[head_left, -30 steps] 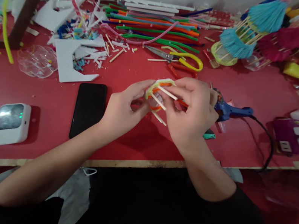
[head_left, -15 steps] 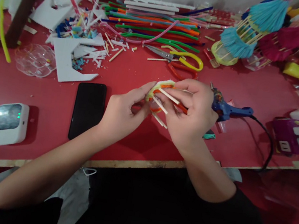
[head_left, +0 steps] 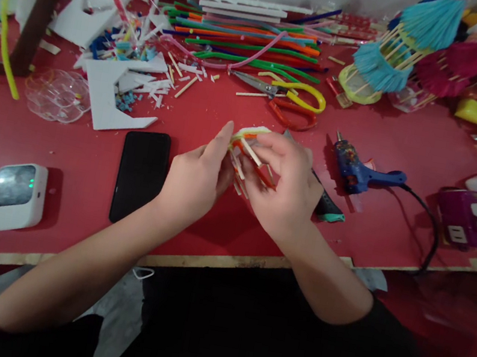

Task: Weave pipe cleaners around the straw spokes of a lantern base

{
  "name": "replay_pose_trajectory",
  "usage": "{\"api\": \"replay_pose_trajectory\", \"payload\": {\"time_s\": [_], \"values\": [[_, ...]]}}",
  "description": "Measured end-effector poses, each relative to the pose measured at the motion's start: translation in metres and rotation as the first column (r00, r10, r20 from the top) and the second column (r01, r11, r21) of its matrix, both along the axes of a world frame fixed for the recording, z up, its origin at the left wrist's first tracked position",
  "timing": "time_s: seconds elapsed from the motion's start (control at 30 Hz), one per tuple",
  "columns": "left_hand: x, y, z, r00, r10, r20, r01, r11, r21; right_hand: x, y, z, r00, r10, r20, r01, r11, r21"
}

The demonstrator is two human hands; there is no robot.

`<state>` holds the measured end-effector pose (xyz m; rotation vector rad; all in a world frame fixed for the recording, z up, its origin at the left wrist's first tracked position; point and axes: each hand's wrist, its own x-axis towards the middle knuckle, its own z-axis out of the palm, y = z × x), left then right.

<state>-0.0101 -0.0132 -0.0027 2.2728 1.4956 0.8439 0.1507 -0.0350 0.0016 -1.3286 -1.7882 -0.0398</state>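
Between my hands, above the red table, is a small round craft piece (head_left: 252, 132) with a pale yellow-white rim. Orange pipe cleaner (head_left: 265, 175) runs along it, and several short wooden sticks (head_left: 252, 153) jut from it toward me. My left hand (head_left: 195, 178) is closed on its left edge, thumb side up. On the other side my right hand (head_left: 285, 187) grips it with bent fingers. The fingertips of both hands are partly hidden behind the piece. A dark tool with a teal end (head_left: 329, 209) lies just right of my right hand.
Yellow-and-red-handled scissors (head_left: 298, 96) lie ahead, below a row of coloured pipe cleaners (head_left: 247, 40). To the right is a blue glue gun (head_left: 360, 173) with its cord. A black phone (head_left: 140, 177), white device (head_left: 17, 197) and foam scraps (head_left: 97, 95) lie left. Tasselled crafts (head_left: 382, 68) stand back right.
The craft piece has turned and shifted slightly left; its sticks now show less. My right hand has moved left and down, uncovering the glue gun and more of the dark tool.
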Motion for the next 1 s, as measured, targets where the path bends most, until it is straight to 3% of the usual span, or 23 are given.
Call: {"api": "replay_pose_trajectory", "payload": {"time_s": [0.13,0.3,0.47,0.6,0.7,0.8,1.0], "values": [[-0.001,0.000,-0.001,0.998,0.039,-0.052,-0.038,0.999,0.026,-0.002,0.000,-0.003,1.000,0.022,-0.023,-0.021,0.999,0.035],[-0.001,0.002,-0.003,0.999,0.040,-0.010,-0.039,0.998,0.052,-0.003,0.000,-0.004,1.000,-0.015,-0.015,0.015,1.000,0.012],[0.002,-0.001,0.003,0.982,-0.015,0.187,0.026,0.998,-0.061,0.003,0.005,-0.005,0.991,-0.016,-0.133,0.017,1.000,0.008],[0.003,-0.002,0.008,0.919,-0.077,0.386,0.155,0.973,-0.173,0.011,0.010,-0.009,0.968,-0.061,-0.245,0.047,0.997,-0.061],[0.004,0.000,0.009,0.869,-0.050,0.492,0.198,0.947,-0.252,0.013,0.010,-0.009,0.955,-0.023,-0.297,0.005,0.998,-0.060],[0.004,0.001,0.010,0.839,-0.017,0.544,0.218,0.927,-0.306,0.012,0.008,-0.007,0.952,0.008,-0.305,-0.029,0.998,-0.064],[0.004,-0.001,0.015,0.810,0.006,0.586,0.226,0.920,-0.321,0.011,0.006,-0.008,0.961,-0.049,-0.271,0.030,0.997,-0.074]]}}
